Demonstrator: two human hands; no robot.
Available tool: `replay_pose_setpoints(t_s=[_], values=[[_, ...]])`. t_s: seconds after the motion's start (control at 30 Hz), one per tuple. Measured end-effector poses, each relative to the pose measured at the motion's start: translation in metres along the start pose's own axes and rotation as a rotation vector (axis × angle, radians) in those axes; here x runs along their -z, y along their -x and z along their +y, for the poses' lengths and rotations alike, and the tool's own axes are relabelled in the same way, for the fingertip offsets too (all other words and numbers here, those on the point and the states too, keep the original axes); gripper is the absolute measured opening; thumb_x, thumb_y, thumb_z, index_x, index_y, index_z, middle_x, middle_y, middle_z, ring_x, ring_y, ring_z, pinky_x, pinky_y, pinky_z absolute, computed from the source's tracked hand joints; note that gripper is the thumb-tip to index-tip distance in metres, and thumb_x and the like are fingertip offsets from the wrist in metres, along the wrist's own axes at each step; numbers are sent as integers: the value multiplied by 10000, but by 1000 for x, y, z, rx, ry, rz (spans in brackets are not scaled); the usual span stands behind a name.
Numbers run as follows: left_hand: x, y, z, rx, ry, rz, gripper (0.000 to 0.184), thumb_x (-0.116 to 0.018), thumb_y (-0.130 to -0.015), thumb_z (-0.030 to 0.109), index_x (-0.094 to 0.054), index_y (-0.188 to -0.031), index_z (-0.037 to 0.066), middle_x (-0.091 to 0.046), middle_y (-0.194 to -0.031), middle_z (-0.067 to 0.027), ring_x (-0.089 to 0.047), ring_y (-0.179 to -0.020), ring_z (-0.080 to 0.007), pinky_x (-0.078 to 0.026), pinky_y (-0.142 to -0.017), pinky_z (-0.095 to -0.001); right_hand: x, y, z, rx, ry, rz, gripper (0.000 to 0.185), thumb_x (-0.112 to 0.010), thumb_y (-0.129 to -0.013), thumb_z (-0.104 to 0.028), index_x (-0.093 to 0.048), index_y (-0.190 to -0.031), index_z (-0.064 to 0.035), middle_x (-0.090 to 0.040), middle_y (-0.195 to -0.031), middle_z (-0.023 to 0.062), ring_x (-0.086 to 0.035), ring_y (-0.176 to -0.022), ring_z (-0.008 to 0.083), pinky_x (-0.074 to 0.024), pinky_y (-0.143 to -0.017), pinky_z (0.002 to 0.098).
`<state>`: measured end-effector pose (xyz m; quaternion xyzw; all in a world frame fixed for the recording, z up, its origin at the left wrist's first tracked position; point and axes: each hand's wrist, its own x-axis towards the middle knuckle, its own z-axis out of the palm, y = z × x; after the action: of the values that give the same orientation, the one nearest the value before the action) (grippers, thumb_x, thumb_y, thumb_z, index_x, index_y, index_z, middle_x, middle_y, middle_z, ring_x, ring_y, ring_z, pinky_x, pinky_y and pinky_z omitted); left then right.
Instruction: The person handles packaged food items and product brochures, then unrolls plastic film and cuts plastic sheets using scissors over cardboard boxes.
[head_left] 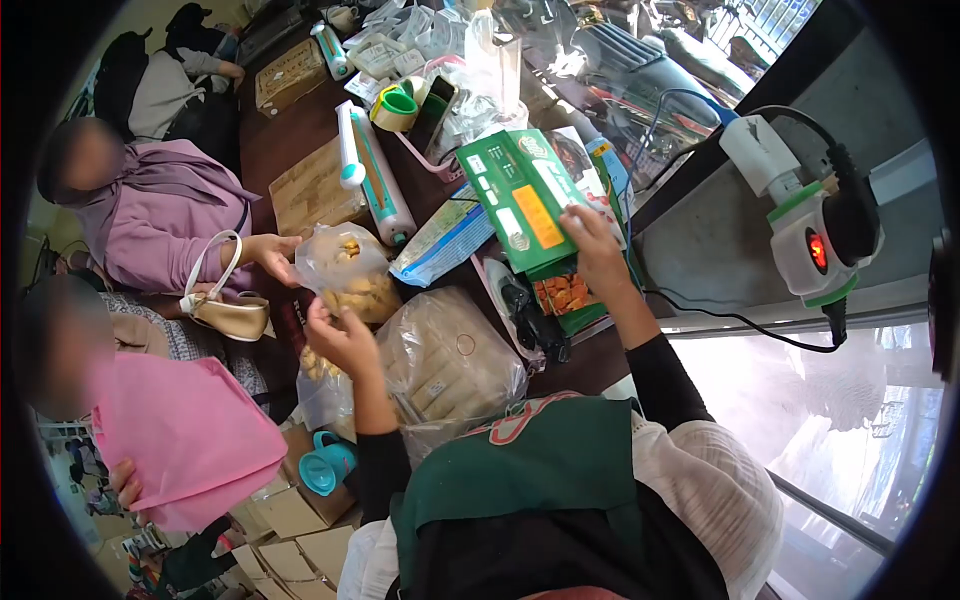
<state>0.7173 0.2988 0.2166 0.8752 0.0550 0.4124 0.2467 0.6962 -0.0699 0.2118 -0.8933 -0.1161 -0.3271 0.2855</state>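
In the head view, I see the right hand [598, 250] gripping the green packet [495, 185] over the dark table [295, 130]. The left hand [345, 345] is partly curled at the snack bag [355, 290]; I can't tell whether it grips. Another person's hand [272, 258] is at the bag's far side. A sealer [378, 180], a box [318, 190] and tape [397, 103] crowd the tabletop. People [165, 215] line its left; a lit socket [800, 245] and bright glass [830, 400] are right.

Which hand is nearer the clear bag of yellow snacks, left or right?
Left. The left hand is at the near edge of the snack bag; the right hand is farther away, off to the right at the green packet.
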Motion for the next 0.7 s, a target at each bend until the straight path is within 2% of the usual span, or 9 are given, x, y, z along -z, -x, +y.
replay_pose_setpoints(t_s=[0.1, 0.17, 0.23, 0.3, 0.4, 0.5, 0.6, 0.63, 0.7], values=[[-7, 21, 77, 300, 729, -468, 306, -595, -850, 181, -534, -1087, -1, -559, -961, -72, -509, -739, -119, -442, -640, -278, -7, 16, -1, 39, 15, -158, 523, -450, -611, 147, -515, -1113, 13, -477, -1180, 163, -442, -1134, 346, -358, -956, 434], [-32, 20, 128, 312, 826, -670, 270, -577, -867, 185, -554, -1011, -42, -613, -879, -97, -573, -756, -153, -460, -668, -285, -19, 26, 6, 38, -1, -188, 532, -456, -600, 141, -509, -1115, 16, -482, -1171, 166, -441, -1138, 347, -351, -964, 430], [-71, 13, 159, 453, 762, -956, 404, -594, -840, 297, -546, -1016, -63, -633, -878, -161, -615, -778, -197, -475, -705, -299, -19, 28, 9, 15, -42, -248, 494, -520, -621, 67, -502, -1112, 13, -491, -1160, 170, -435, -1145, 350, -351, -964, 421], [-112, 13, 172, 261, 410, -902, 483, -644, -777, 326, -536, -1025, -74, -635, -835, -183, -626, -787, -224, -475, -710, -312, -3, 21, 1, -66, -89, -229, 468, -569, -657, -14, -500, -1119, -3, -488, -1177, 153, -412, -1172, 344, -332, -965, 429], [-170, 26, 161, 28, -52, -475, 465, -701, -707, 286, -566, -966, -76, -644, -791, -183, -640, -747, -257, -486, -675, -341, -3, 15, 22, -217, -66, -32, 456, -653, -669, -158, -498, -1071, -9, -505, -1103, 174, -438, -1100, 354, -347, -911, 424], [-199, 23, 141, 471, 733, -971, 378, -723, -673, 228, -602, -882, -63, -650, -777, -188, -645, -697, -294, -498, -635, -364, -21, 14, 43, -494, 222, 177, 397, -665, -675, -219, -491, -968, -14, -512, -997, 199, -478, -986, 354, -374, -849, 448], [-192, 19, 159, 351, 601, -947, 319, -739, -647, 201, -629, -820, -43, -654, -783, -195, -651, -683, -304, -503, -609, -375, -21, 4, 37, -683, 345, -57, 393, -662, -694, -233, -493, -977, -21, -519, -1006, 188, -486, -1008, 346, -388, -831, 471], [-201, 21, 160, 355, 545, -958, 354, -736, -644, 196, -599, -863, -46, -652, -813, -189, -649, -699, -306, -505, -618, -373, -29, 9, 48, -606, 388, 5, 424, -662, -689, -231, -502, -1009, -4, -537, -963, 198, -529, -914, 377, -410, -741, 502], [-189, 24, 183, 296, 479, -865, 376, -736, -639, 182, -570, -888, -46, -647, -837, -191, -646, -705, -312, -506, -622, -378, -24, 4, 43, -652, 366, -90, 407, -652, -697, -243, -516, -992, 3, -552, -944, 200, -537, -903, 375, -412, -740, 505]])
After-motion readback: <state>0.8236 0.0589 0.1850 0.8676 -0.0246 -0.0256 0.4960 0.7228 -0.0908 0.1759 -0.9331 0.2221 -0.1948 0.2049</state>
